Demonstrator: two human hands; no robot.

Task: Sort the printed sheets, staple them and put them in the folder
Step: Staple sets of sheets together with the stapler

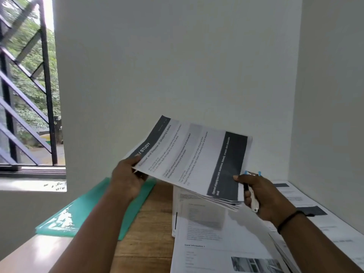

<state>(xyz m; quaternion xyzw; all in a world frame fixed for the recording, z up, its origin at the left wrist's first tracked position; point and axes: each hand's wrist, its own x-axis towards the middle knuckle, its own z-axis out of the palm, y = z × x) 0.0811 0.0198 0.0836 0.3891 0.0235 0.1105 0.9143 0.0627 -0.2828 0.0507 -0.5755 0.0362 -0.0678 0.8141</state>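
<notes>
I hold a thin stack of printed sheets in the air above the desk, its top page showing dark bands and the heading "Shipping Labels". My left hand grips the stack's left corner, thumb on top. My right hand pinches the lower right corner of the stack and also holds a small white and blue stapler in its fingers. A green plastic folder lies flat on the desk to the left, below my left arm.
More printed sheets lie spread over the wooden desk under and right of my hands, running along the right wall. White walls close the desk at the back and right. A barred window stands at the left.
</notes>
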